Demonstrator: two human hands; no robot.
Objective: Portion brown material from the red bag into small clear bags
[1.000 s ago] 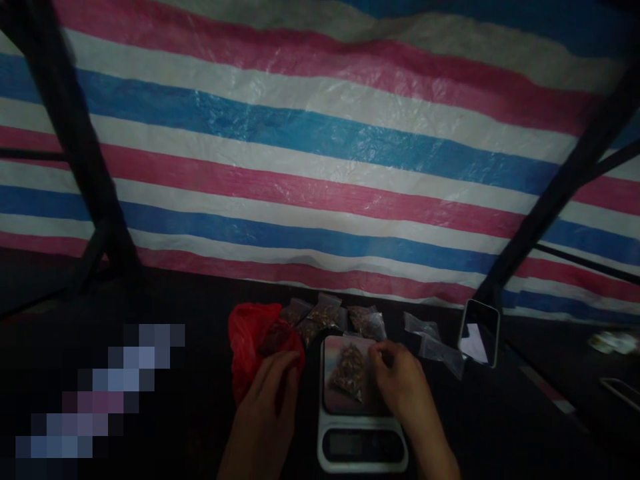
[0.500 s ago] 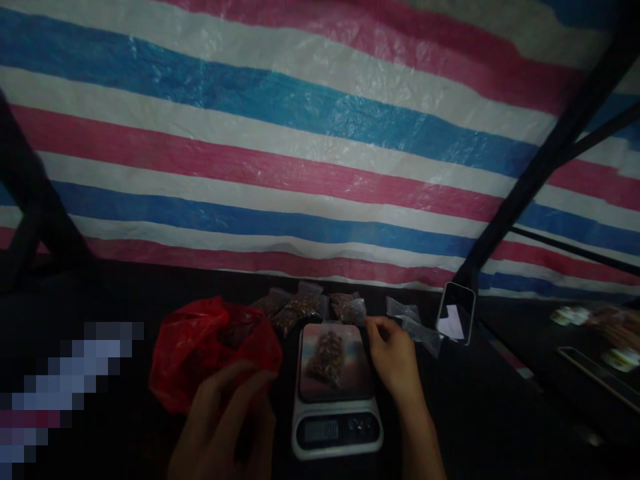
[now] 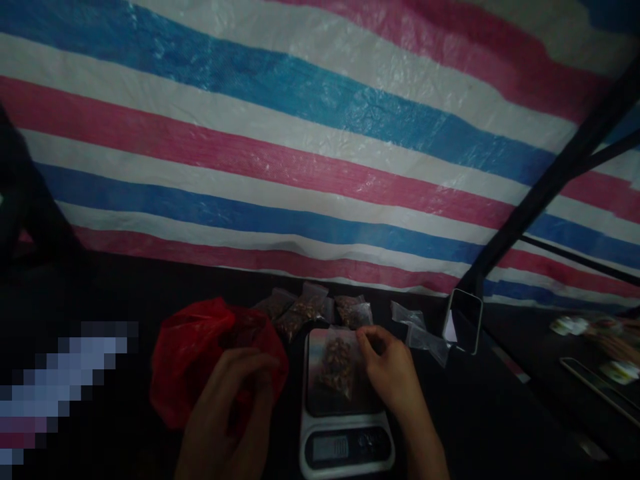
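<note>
A small clear plastic bag [image 3: 337,367] of brown bits, perhaps nuts or seeds, lies on the platform of a white digital kitchen scale [image 3: 349,421]. The scale's display is lit, its digits blurred. At the bag's upper right corner, my right hand [image 3: 391,368] has thumb and forefinger pinched together on the plastic edge. My left hand [image 3: 227,407] hovers left of the scale, before a crumpled red plastic bag [image 3: 195,327]. Its fingers are loosely curved with a gap to the thumb, and I see nothing between them. Shadow hides the red bag's contents.
Several filled clear bags [image 3: 303,312] lie behind the scale. Flat clear bags [image 3: 421,333] rest to the right, beside a phone [image 3: 463,321] leaning on a dark frame post [image 3: 520,217]. Another phone-like slab [image 3: 597,387] lies far right. A striped tarp [image 3: 280,160] hangs behind the table.
My right hand has moved leftward onto the corner of the bag on the scale. My left hand's fingers have drawn closer together by the red bag. The view has shifted slightly.
</note>
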